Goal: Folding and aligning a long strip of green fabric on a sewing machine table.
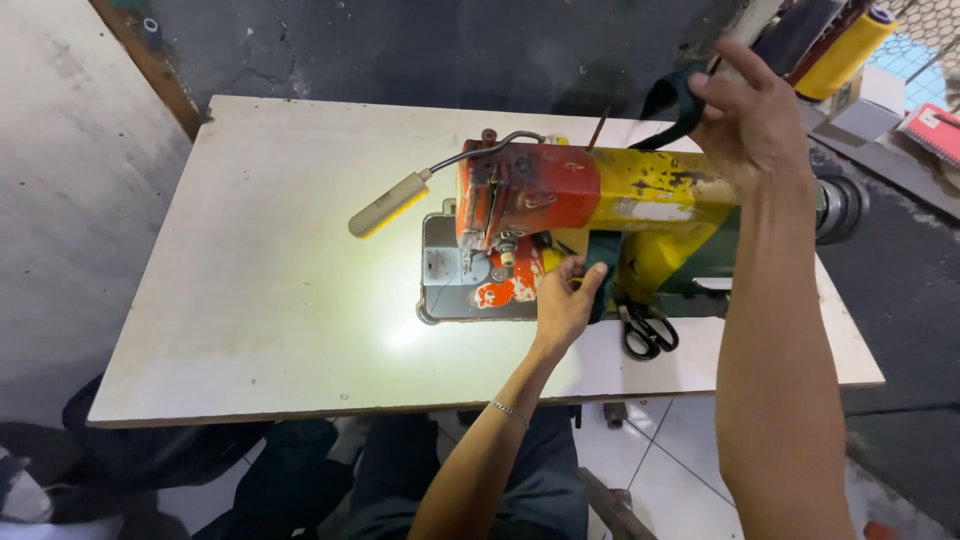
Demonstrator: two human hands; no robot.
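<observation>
White table [250,300]: both hands grip dark strap [672,100].

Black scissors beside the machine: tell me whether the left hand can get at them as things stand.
Probably yes. The left hand pinches dark strap right beside the scissors, with bare table between, but it would have to let go first.

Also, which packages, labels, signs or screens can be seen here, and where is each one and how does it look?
Small carton: top right corner, beyond the table, boxy, white with a brownish side.
Red packet: right edge, flat, red with pale print, partly cut off.
Yellow thread cone: top right, above the carton, tapered, with a blue cap; no label can be made out.
No signs or screens show.
</observation>
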